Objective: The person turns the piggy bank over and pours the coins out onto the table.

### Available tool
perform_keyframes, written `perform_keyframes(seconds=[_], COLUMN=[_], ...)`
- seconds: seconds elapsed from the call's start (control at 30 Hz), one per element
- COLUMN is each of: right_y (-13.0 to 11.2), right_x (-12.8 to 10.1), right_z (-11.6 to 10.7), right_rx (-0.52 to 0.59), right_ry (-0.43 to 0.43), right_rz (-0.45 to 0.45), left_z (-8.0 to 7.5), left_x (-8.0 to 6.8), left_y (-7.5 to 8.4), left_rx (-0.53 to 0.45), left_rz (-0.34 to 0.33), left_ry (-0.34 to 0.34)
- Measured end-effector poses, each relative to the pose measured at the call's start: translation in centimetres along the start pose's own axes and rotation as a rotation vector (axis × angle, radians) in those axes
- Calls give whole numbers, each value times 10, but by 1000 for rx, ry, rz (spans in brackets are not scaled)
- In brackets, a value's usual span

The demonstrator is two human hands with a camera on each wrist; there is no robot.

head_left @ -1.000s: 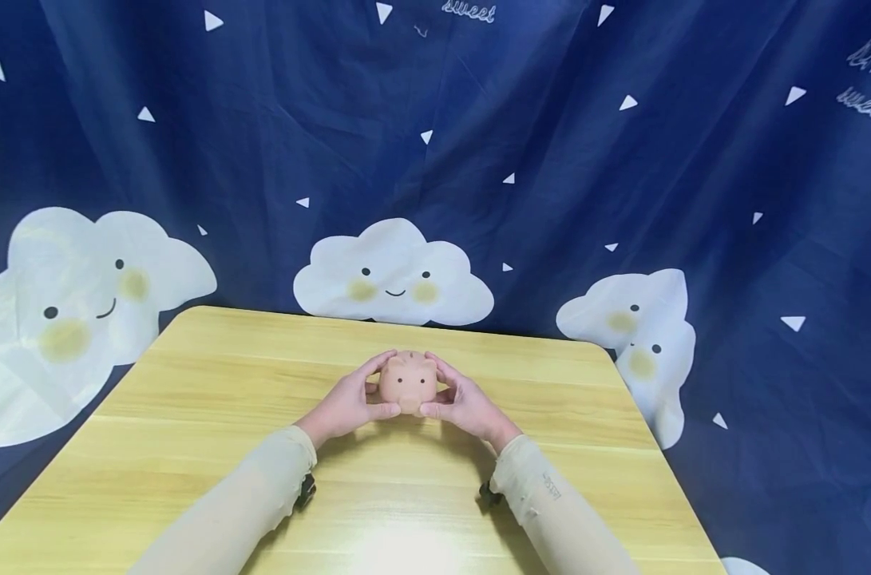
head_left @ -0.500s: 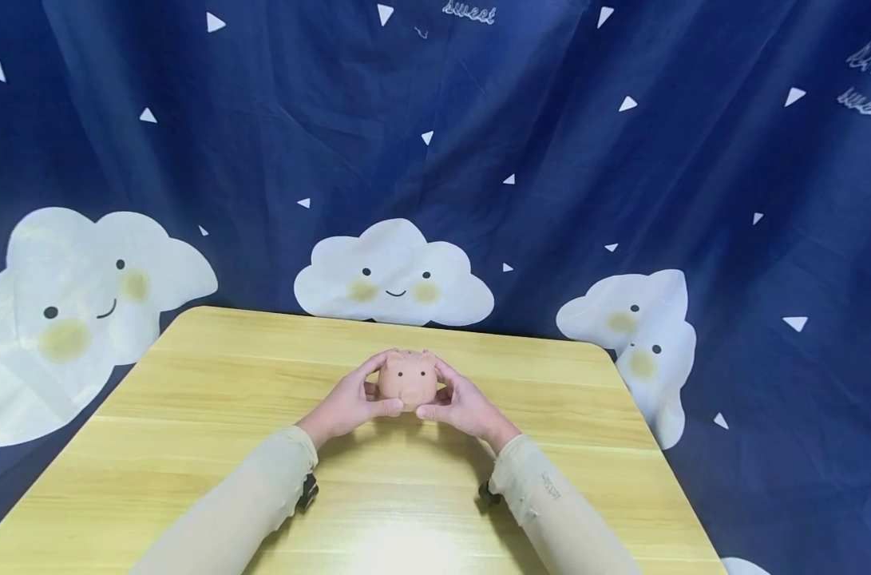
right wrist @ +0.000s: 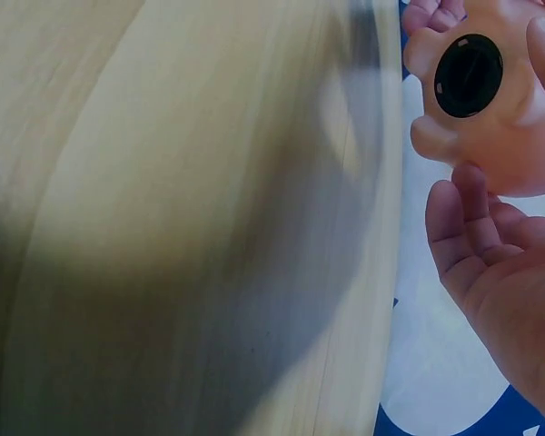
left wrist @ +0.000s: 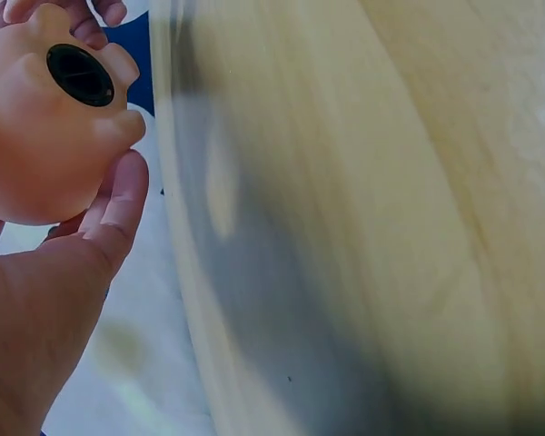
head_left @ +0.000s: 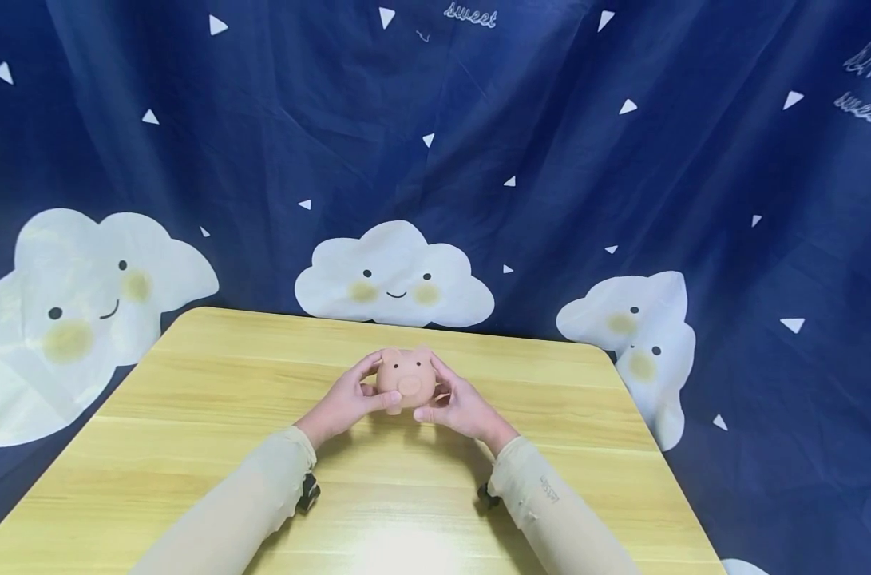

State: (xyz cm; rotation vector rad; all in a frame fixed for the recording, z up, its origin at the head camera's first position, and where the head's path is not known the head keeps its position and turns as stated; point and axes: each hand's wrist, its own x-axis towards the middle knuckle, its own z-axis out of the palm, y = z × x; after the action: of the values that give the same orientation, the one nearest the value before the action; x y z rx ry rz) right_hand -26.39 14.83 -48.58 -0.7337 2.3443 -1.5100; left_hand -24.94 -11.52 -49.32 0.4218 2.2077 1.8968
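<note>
— Pink rubbery pig (head_left: 406, 381), that's what I've got between my two hands. It's lifted a little off the table (head_left: 212, 399), about midway between the left and right edges and nearer the far edge than the near one.

— How are you holding it?

— My left hand (head_left: 345, 403) cups its left flank, thumb curled under the snout side and fingers round the back. My right hand (head_left: 458, 406) mirrors that on the other flank, fingers bent round it. Neither hand is clenched hard; both are wrapped about the body, palms partly open.

— Which way does it face?

— Snout and eyes toward me in the head view. From the wrist views I see its underside: four stubby feet and a round black plug (right wrist: 469, 75) set in the belly.

— So what makes the handling go well, do you reckon?

— I'd judge the body soft, so I should press evenly from both sides rather than dig in with the fingertips, or it may squirm out. Keeping the thumbs low supports the weight while the fingers steady the top. Staying over the table, well in from its edges, means a slip only costs a short drop.

— Anything else around?

— Only the blue cloud-print cloth (head_left: 622, 176) hanging behind the far edge.
</note>
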Motion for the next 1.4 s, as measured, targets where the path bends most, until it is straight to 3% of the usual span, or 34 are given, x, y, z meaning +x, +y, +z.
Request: perform_keyframes(seconds=[0.17, 0.53, 0.9, 1.23, 1.4], right_y=[0, -2, -5, 0, 1], right_x=[0, 1, 1, -3, -4], right_z=[0, 1, 8, 7, 5], right_rx=[0, 80, 128, 128, 117], right_ry=[5, 3, 40, 0, -15], right_rz=[1, 3, -6, -32, -32], left_z=[-1, -3, -3, -5, -5], left_x=[1, 2, 6, 7, 7], left_y=[-3, -4, -5, 0, 3], left_rx=[-63, -179, -122, -100, -99], left_rz=[-32, -98, -133, -192, -190], left_ry=[12, -31, -69, -59, -56])
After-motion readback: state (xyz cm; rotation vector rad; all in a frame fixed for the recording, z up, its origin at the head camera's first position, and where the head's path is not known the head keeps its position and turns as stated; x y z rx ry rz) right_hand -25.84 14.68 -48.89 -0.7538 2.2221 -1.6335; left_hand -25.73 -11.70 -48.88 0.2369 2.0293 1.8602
